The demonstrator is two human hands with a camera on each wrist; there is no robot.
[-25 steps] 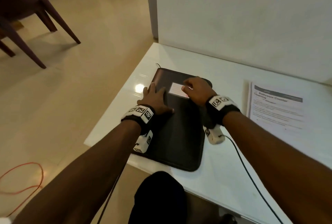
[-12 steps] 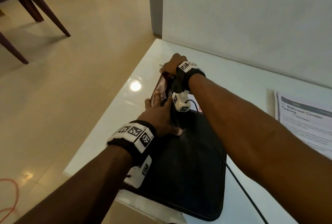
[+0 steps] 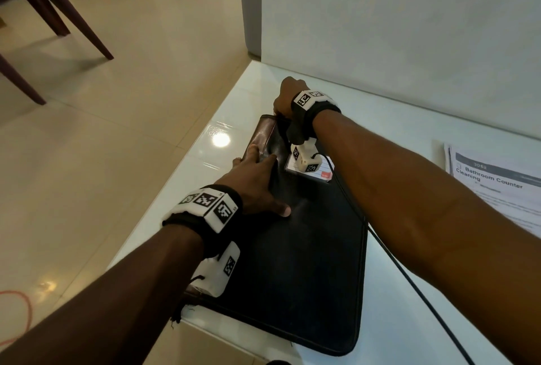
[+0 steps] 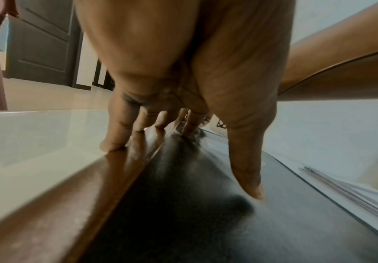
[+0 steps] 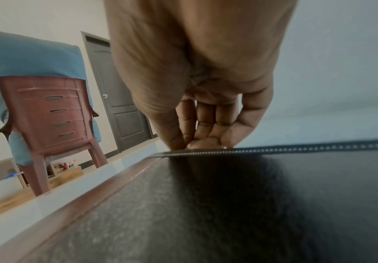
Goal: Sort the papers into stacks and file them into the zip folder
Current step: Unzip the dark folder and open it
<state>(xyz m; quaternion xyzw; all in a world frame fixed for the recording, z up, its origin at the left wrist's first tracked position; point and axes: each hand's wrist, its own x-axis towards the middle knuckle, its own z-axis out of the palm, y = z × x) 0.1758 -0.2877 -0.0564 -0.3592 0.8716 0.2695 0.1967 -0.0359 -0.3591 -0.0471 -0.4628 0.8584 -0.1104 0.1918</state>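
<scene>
I see the zip folder (image 3: 298,262) lying flat on the white desk (image 3: 409,320), its near end at the desk's front edge and its brown spine along the left. My left hand (image 3: 254,186) is spread flat on the folder's left side, fingers (image 4: 120,128) straight and pressing down by the spine, thumb out across the black cover. My right hand (image 3: 288,98) is at the folder's far left corner, thumb and fingers (image 5: 208,128) pinched together on the zip (image 5: 307,148) at its end; the pull itself is hidden by the fingertips. A white label (image 3: 320,172) sits on the cover just beside that wrist. The papers (image 3: 497,189) lie in a pile on the desk to the right, apart from the folder.
</scene>
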